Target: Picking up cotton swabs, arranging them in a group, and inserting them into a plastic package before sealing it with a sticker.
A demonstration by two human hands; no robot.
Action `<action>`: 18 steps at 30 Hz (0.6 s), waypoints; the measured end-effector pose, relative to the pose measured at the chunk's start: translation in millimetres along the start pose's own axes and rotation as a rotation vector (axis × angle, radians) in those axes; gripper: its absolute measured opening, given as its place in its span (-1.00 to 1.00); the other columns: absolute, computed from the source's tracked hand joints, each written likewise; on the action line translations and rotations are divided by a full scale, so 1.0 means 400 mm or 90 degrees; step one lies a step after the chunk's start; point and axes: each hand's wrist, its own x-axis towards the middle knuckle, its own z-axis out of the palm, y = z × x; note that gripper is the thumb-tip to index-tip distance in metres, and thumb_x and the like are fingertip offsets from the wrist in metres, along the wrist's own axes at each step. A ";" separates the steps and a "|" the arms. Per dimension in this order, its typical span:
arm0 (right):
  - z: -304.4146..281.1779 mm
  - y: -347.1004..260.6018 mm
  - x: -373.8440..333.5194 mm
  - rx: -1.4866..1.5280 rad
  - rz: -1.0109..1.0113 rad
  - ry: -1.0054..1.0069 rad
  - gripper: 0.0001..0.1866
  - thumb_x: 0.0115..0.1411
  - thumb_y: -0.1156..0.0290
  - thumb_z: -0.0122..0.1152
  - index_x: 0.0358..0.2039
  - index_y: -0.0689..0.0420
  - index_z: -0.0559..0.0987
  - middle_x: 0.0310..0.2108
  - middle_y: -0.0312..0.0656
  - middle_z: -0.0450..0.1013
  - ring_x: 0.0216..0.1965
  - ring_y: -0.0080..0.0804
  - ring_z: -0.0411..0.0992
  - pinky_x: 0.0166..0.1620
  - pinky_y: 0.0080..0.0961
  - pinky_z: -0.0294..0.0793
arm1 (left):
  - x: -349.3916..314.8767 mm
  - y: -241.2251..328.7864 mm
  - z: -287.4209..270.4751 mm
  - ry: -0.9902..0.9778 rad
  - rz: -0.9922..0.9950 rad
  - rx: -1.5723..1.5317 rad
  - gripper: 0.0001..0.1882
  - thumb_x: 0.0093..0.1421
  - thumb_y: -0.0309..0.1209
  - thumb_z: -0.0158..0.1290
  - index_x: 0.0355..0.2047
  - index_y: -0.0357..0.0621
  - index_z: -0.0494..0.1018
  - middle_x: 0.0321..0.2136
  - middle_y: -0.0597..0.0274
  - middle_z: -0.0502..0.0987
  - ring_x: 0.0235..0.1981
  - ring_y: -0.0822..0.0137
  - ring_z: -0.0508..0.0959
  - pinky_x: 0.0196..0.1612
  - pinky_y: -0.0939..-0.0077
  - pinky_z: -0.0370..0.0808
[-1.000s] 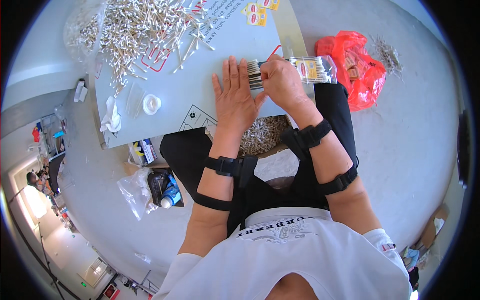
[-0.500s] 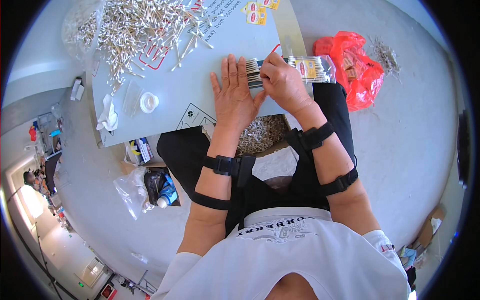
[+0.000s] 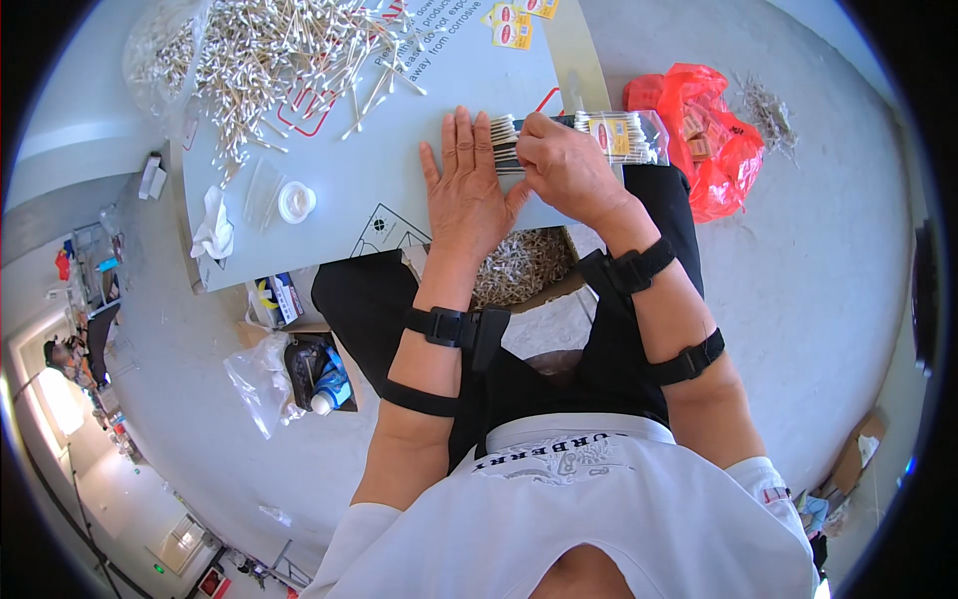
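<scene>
My left hand (image 3: 465,190) lies flat on the light grey table, fingers stretched out and pointing away from me. Beside its index finger is a row of cotton swabs (image 3: 504,146) on a dark strip. My right hand (image 3: 567,168) is closed just right of that row, fingertips pinched together over the strip. What the pinch holds, if anything, is hidden under the fingers. Past my right knuckles lies a clear packet of cotton swabs (image 3: 639,136) with a yellow label (image 3: 609,138), reaching over the table's right side.
A big heap of loose cotton swabs (image 3: 269,75) spills from a clear bag at the far left. Nearby are a small white round tub (image 3: 296,203) and crumpled tissue (image 3: 214,225). Yellow labels (image 3: 511,30) lie far back. A red plastic bag (image 3: 714,150) stands right; a swab-filled box (image 3: 524,265) sits below the edge.
My right wrist and forearm have shifted slightly to the right, with the fingertips still at the swab row. My left hand stays flat in the same place.
</scene>
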 end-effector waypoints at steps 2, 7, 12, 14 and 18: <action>0.014 0.007 -0.014 0.064 0.031 0.037 -0.89 -0.02 0.61 0.18 -0.41 0.22 0.51 -0.32 -0.11 0.39 -0.33 -0.06 0.48 -0.27 -0.29 0.49 | 0.000 0.002 -0.003 0.001 -0.001 -0.006 -0.03 0.12 0.05 0.12 0.36 -0.26 0.00 0.38 -0.10 -0.01 0.44 0.03 -0.10 0.38 -0.15 -0.25; 0.059 -0.047 -0.036 0.256 0.211 0.274 -0.77 0.02 0.69 0.10 -0.24 0.31 0.49 -0.12 -0.04 0.38 -0.14 -0.07 0.44 -0.06 -0.32 0.48 | -0.001 0.011 -0.006 -0.008 -0.011 -0.001 -0.08 0.19 0.04 0.04 0.36 -0.30 -0.02 0.39 -0.09 -0.03 0.44 0.04 -0.11 0.40 -0.08 -0.26; 0.110 -0.076 -0.036 0.483 0.229 0.419 -0.67 0.26 0.63 0.01 0.05 0.32 0.41 0.18 -0.01 0.26 0.18 -0.21 0.28 0.23 -0.43 0.25 | -0.005 0.039 0.007 0.002 -0.040 -0.062 -0.19 0.29 -0.05 -0.04 0.36 -0.33 -0.02 0.38 -0.14 -0.03 0.43 0.01 -0.10 0.41 0.01 -0.25; 0.113 -0.077 -0.020 0.537 0.238 0.441 -0.68 0.29 0.59 0.00 0.06 0.33 0.41 0.20 -0.01 0.26 0.20 -0.23 0.28 0.23 -0.42 0.24 | -0.001 0.031 0.008 0.005 -0.068 -0.131 -0.24 0.33 -0.10 -0.07 0.35 -0.33 -0.02 0.38 -0.16 -0.04 0.43 0.00 -0.10 0.42 0.07 -0.24; 0.119 -0.049 -0.008 0.564 0.239 0.464 -0.67 0.37 0.48 -0.05 0.09 0.32 0.43 0.25 0.00 0.25 0.22 -0.25 0.26 0.25 -0.40 0.22 | 0.034 0.003 0.003 0.259 -0.160 -0.685 -0.36 0.42 -0.20 -0.17 0.35 -0.34 -0.02 0.38 -0.09 -0.01 0.41 0.11 -0.02 0.41 0.25 -0.11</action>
